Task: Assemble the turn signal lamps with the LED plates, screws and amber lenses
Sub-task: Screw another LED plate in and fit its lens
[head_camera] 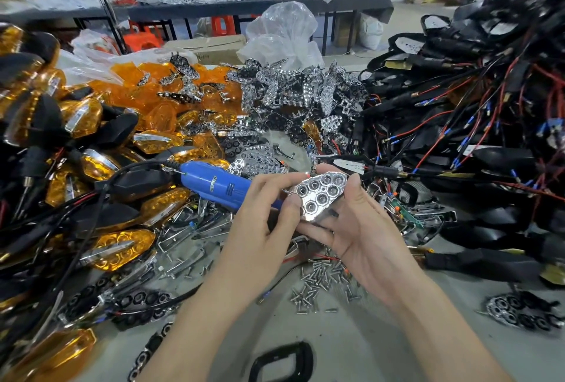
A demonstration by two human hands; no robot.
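Both hands hold one chrome LED reflector plate [321, 193] with hexagonal cups, seated on a lamp body I mostly cannot see. My left hand [263, 222] pinches its left edge with thumb and fingertips. My right hand [357, 229] cradles it from below and the right, thumb on its upper right corner. Loose screws [318, 287] lie in a heap on the table just below the hands. A pile of amber lenses [146, 91] lies at the back left, and chrome plates [305, 91] are heaped behind the hands.
A blue electric screwdriver [214, 186] lies left of my hands, cable trailing left. Finished amber lamps [119, 247] crowd the left side. Black lamp housings with red and black wires [474, 125] pile up on the right. A black ring part [284, 360] lies near the table's front edge.
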